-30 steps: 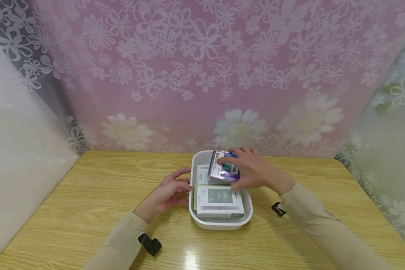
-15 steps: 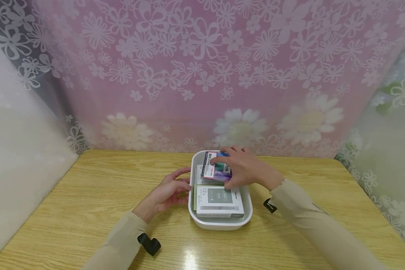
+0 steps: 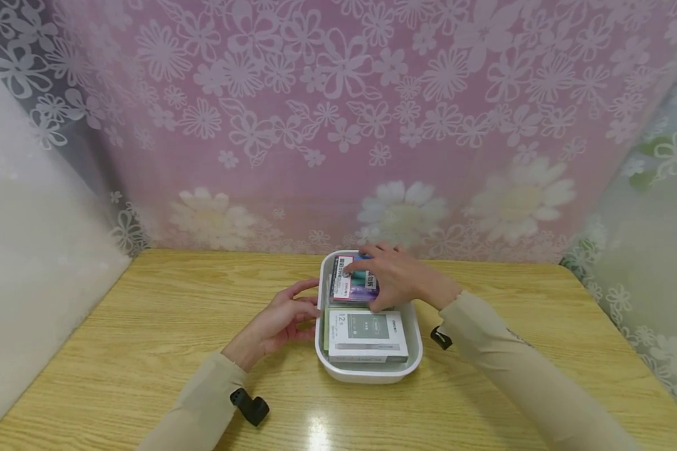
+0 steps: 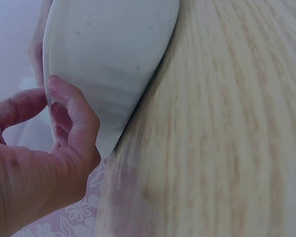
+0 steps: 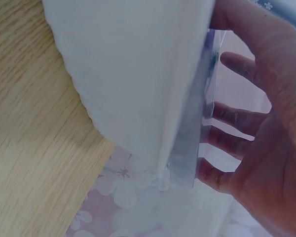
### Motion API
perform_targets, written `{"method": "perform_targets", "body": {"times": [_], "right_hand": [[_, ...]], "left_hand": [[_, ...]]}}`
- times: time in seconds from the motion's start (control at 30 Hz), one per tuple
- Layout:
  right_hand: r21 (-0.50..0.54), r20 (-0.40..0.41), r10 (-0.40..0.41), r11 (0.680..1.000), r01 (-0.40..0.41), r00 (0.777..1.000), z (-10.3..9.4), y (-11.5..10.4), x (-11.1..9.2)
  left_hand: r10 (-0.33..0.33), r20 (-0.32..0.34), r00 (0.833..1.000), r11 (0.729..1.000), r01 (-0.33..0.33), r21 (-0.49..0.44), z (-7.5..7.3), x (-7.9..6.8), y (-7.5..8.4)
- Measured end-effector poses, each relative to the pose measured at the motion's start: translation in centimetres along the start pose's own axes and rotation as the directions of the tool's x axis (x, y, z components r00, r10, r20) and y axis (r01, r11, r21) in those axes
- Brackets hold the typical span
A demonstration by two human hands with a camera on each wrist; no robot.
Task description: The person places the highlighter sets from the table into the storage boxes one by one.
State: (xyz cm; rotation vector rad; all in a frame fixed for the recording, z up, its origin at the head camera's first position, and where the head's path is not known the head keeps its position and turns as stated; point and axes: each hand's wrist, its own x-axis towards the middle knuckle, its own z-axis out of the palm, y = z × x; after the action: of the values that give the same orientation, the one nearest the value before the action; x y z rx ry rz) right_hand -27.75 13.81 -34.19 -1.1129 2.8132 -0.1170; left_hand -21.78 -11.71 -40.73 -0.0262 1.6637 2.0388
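A white plastic basket (image 3: 368,378) stands on the table. At its left side my left hand (image 3: 284,316) pinches the rim between thumb and fingertips, as the left wrist view shows. My right hand (image 3: 403,275) reaches over the far half of the basket. Its spread thumb and fingers grip a blue and purple pack (image 3: 363,292) with a white printed label, whose right part the hand hides. In the right wrist view the clear plastic edge of this pack (image 5: 190,143) stands just above the rim. A white box (image 3: 367,338) printed with "12" lies face up in the near half.
Under the white box a green edge (image 3: 326,338) shows. The wood-grain table (image 3: 163,338) extends to both sides. A pink floral curtain (image 3: 293,156) hangs behind it, with pale sheets left and right. A black strap piece (image 3: 251,407) is on the left sleeve.
My right hand has moved left and slightly down with the pack, which now lies flatter and lower over the basket's far half. The left hand and the basket stay put.
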Motion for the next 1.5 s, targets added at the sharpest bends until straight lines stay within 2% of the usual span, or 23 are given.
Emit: {"method": "perform_targets", "body": {"times": [0.4,0.8,1.27,1.5], "right_hand": [[0.025,0.037,-0.025,0.999,0.024,0.999,0.2,0.2,0.5],[0.147,0.107,-0.058,0.988,0.042,0.993,0.1,0.7,1.3],[0.144,0.134,-0.057,0.989,0.037,0.989,0.3,0.6,1.5],[0.158,0.121,-0.081,0.986,0.061,0.989,0.5,0.6,1.3]], "left_hand": [[0.005,-0.002,1.000,1.000,-0.005,-0.009,-0.1,0.2,0.0],[0.003,0.002,1.000,1.000,-0.003,-0.003,0.0,0.2,0.2],[-0.002,-0.003,1.000,1.000,0.002,-0.002,0.0,0.1,0.1],[-0.004,0.001,1.000,1.000,0.004,-0.009,-0.1,0.1,0.0]]}}
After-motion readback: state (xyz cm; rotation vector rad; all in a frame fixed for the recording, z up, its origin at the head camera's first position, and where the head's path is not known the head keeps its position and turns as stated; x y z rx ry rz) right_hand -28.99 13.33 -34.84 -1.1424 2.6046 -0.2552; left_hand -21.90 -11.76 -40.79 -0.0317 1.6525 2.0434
